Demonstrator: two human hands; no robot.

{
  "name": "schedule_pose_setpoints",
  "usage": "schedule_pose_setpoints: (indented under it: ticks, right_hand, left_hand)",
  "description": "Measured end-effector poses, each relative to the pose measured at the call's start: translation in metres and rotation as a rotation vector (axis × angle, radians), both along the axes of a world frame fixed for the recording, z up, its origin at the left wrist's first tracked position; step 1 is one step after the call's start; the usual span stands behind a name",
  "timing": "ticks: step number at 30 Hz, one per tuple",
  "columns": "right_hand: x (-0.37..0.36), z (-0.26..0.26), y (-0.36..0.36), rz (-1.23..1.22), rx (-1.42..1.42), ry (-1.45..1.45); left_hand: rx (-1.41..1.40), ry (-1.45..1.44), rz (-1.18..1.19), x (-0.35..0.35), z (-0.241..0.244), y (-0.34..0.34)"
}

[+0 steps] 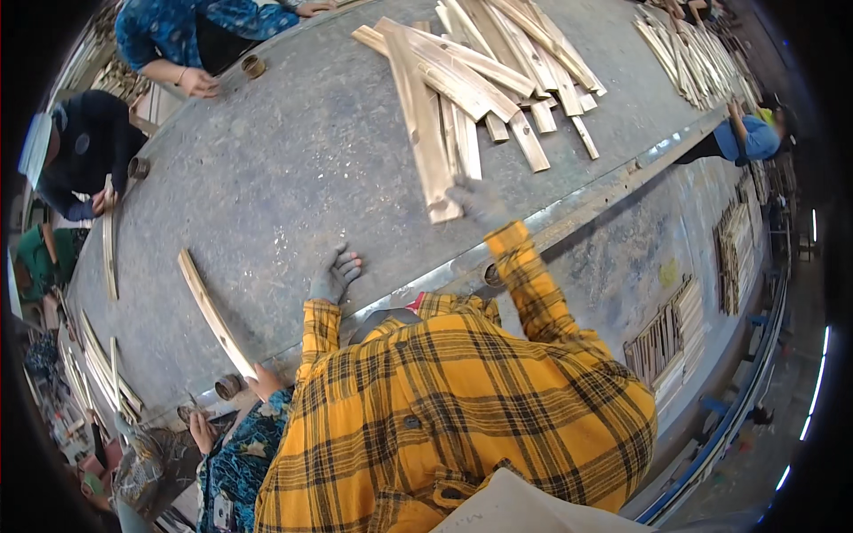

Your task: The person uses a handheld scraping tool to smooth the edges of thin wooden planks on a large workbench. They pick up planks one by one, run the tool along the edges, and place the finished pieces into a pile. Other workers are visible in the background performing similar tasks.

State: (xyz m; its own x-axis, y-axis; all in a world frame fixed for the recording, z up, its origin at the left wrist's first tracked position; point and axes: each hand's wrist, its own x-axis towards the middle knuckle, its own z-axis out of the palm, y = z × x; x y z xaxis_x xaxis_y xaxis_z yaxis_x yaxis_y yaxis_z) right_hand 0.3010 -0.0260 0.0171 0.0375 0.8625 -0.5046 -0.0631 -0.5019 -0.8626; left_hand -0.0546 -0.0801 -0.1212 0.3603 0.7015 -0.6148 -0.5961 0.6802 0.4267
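Note:
My left hand (pixel 335 274), in a grey glove with bare fingertips, rests palm up over the metal-topped table (pixel 280 166) near its front edge. Its fingers are loosely curled apart and hold nothing. My right hand (pixel 478 201), gloved and blurred, is at the near end of a long wooden board (pixel 426 140); whether it grips the board or only touches it is unclear. That board lies along the left side of a loose, crossed heap of wooden slats (pixel 473 83), some with dark knots.
A neighbour's hand (pixel 265 382) on my left holds a long slat (pixel 213 316). Across the table a person's hands (pixel 103 200) hold another slat (pixel 110 246). Small round containers (pixel 228 386) stand along the edges. More slats (pixel 686 60) lie far right; stacked wood (pixel 666 333) stands behind me.

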Motion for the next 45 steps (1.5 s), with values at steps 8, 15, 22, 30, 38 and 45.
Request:
schedule_pose_setpoints:
  ticks: [8, 15, 22, 30, 38, 45]
  right_hand:
    - [0.168, 0.068, 0.078, -0.211, 0.310, -0.291]
    - [0.226, 0.020, 0.080, -0.328, 0.521, -1.514]
    - [-0.020, -0.011, -0.042, 0.512, 0.520, -0.933]
    - [-0.155, -0.124, -0.073, 0.829, 0.191, -0.637]
    - [-0.168, -0.112, -0.092, 0.359, 0.055, -0.322]
    - [-0.183, -0.112, -0.082, 0.295, 0.068, -0.346]
  left_hand:
    - [-0.035, -0.011, -0.056, 0.009, 0.017, 0.001]
    - [0.022, -0.053, -0.056, -0.012, 0.013, -0.015]
    - [-0.002, -0.085, -0.106, -0.021, 0.022, -0.067]
    - [-0.018, -0.012, -0.047, -0.020, 0.017, -0.077]
    - [-0.093, 0.221, -0.070, -0.004, 0.017, -0.069]
    - [-0.167, 0.238, 0.052, 0.000, 0.002, -0.050]
